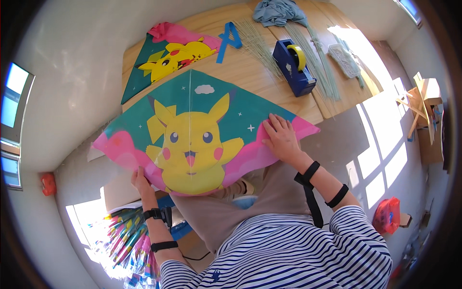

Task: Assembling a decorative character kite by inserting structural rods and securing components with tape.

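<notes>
A diamond-shaped kite (192, 144) in green and pink, printed with a yellow cartoon animal, is spread out in front of me. Its top lies over the near edge of the table and its lower part is above my lap. My left hand (140, 182) pinches the lower left edge, thumb on top and the other fingers hidden underneath. Near the right corner, my right hand (284, 142) rests on the kite's upper side with its fingers stretched out. A straight crease or seam runs down the kite's middle.
On the wooden table (298, 110) lie a second kite (178, 55), a blue ribbon (230, 41), thin pale rods (308, 53), a blue tape dispenser (293, 70), a clear plastic pack (343, 60) and a grey-blue cloth (279, 12). Bundled colourful packages (127, 241) stand at lower left.
</notes>
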`<state>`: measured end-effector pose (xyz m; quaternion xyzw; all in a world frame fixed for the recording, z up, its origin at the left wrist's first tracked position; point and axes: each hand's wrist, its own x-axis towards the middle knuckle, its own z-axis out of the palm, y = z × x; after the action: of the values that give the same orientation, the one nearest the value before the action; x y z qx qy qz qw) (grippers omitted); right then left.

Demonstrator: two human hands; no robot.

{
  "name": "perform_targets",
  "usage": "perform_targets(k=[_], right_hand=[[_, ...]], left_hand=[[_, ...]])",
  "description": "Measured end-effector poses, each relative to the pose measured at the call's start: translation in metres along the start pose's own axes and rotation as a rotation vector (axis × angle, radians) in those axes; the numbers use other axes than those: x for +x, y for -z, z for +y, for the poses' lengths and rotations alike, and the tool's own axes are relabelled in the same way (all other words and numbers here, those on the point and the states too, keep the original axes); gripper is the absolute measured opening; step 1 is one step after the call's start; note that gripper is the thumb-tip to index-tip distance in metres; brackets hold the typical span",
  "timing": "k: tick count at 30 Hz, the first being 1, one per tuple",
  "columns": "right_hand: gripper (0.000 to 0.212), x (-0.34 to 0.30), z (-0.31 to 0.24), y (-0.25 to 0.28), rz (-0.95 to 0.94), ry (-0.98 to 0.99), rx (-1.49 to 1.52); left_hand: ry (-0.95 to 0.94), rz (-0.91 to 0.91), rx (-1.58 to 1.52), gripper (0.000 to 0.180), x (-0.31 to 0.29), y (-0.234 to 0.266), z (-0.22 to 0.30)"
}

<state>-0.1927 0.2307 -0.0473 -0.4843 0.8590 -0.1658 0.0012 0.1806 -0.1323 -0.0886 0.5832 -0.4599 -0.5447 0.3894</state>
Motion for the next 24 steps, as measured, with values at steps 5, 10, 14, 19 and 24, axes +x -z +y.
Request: perform_targets(k=[5,10,14,19,24], right_hand=[[0.037,0.026,0.005,0.013,0.092,-0.153,0.180],[0.023,0.093,0.057,0.005,0.213,-0.472,-0.068],[0.016,0.124,0.079,-0.026,0.233,-0.521,-0.116],[0.007,0.116,0.084,-0.018,0.201,-0.398,-0.060],[0.007,0.081,0.092,-0.004,0.228,-0.339,0.077]], left_hand=[[-0.073,0.253,0.211,0.027,0.013,0.043,-0.008],[-0.605,0.184,0.803,0.048,-0.080,-0.031,0.042],[-0.870,-0.395,0.932,0.072,-0.146,-0.095,0.051],[-0.806,-0.532,1.217,0.092,-0.139,-0.119,0.024],[-0.690,-0.508,1.262,0.098,-0.105,-0.117,0.035]])
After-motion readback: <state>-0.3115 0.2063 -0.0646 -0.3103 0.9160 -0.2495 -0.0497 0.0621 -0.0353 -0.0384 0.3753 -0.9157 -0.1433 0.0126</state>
